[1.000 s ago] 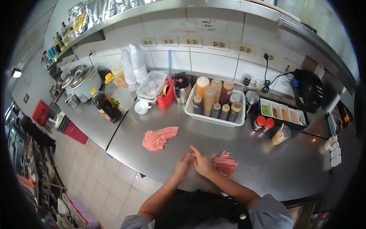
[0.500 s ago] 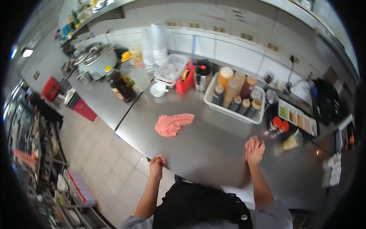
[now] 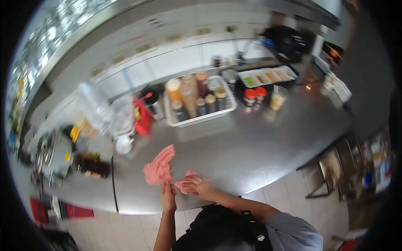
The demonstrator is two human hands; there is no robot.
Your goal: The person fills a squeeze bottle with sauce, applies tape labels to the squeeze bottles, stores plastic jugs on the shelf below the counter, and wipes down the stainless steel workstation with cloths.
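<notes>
My right hand (image 3: 200, 187) is curled over a small bunched pink cloth (image 3: 186, 179) near the counter's front edge. A second, larger pink cloth (image 3: 159, 168) lies crumpled just left of it; whether the two pieces are joined I cannot tell. My left hand (image 3: 168, 195) is closed, with its fingertips at the lower edge of the larger cloth. What those fingers hold, if anything, is hidden. Both hands are close together at the steel counter (image 3: 251, 146).
Behind the cloths is a white basket (image 3: 205, 118) of sauce bottles. Red-lidded shakers (image 3: 250, 97), a cup (image 3: 278, 98) and a topping tray (image 3: 268, 76) are to the right. A white bowl (image 3: 124, 145), red container (image 3: 143, 121) and dark bottle (image 3: 91, 165) are at left.
The view has swung to the right. My right hand has come across to my left hand, with a pink cloth now showing under it. My left hand has reached the larger cloth's edge.
</notes>
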